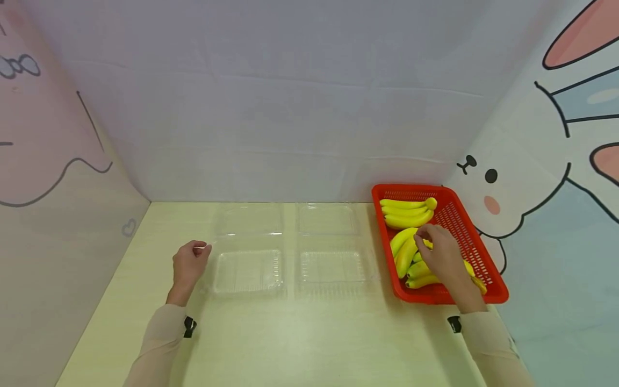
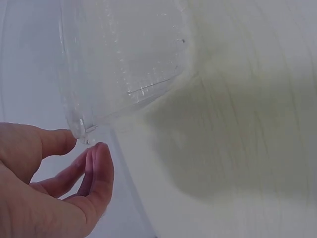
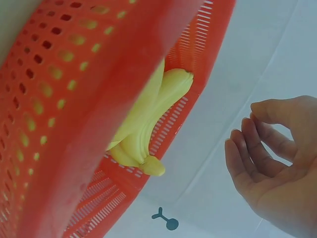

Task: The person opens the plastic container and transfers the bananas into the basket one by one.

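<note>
My left hand (image 1: pixel 190 264) hovers just left of a clear plastic clamshell box (image 1: pixel 247 271), fingers loosely curled with nothing in them. In the left wrist view, a gap shows between thumb and fingertips, and the box's corner (image 2: pixel 81 130) overlaps that gap. A second clear clamshell box (image 1: pixel 332 267) lies to its right; both have their lids folded back toward the wall. Over the red basket (image 1: pixel 500 294) is my right hand (image 1: pixel 440 252), fingers bent and holding nothing. Several bunches of yellow bananas (image 1: pixel 407 215) fill the basket, some hidden under that hand.
The pale wooden table (image 1: pixel 290 344) meets a white cloth wall (image 1: pixel 271 118) behind the boxes. Printed cartoon panels (image 1: pixel 556 279) stand at both sides, the right one close against the basket. The basket's raised rim surrounds the bananas.
</note>
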The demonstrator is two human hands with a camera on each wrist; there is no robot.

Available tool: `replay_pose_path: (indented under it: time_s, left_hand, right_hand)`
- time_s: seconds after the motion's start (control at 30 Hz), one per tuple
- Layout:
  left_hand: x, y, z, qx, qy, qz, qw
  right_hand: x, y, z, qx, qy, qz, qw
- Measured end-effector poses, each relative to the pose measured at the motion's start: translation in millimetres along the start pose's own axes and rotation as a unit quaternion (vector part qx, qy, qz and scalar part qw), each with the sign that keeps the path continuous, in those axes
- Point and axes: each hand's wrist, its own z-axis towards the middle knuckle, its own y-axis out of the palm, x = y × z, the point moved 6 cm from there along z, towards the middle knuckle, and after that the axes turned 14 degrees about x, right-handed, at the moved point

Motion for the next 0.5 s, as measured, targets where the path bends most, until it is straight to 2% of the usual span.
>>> replay_pose_path:
  time_s: [0.17, 0.33, 0.5]
  left_hand:
    - [14.4, -2.3, 3.7, 0.029, 0.033, 0.003, 0.9990]
    - [30.5, -4.2, 6.5, 0.030, 0.065, 0.004, 0.9974]
    - [43.9, -5.1, 9.8, 0.037, 0.083, 0.006, 0.9959]
  right_hand:
    - [-6.4, 3.8, 7.5, -0.005, -0.001, 0.011, 0.9999]
    - [-12.9, 7.7, 13.3, -0.010, -0.010, 0.027, 0.9995]
    - [-23.1, 9.9, 18.8, -0.012, -0.024, 0.038, 0.9989]
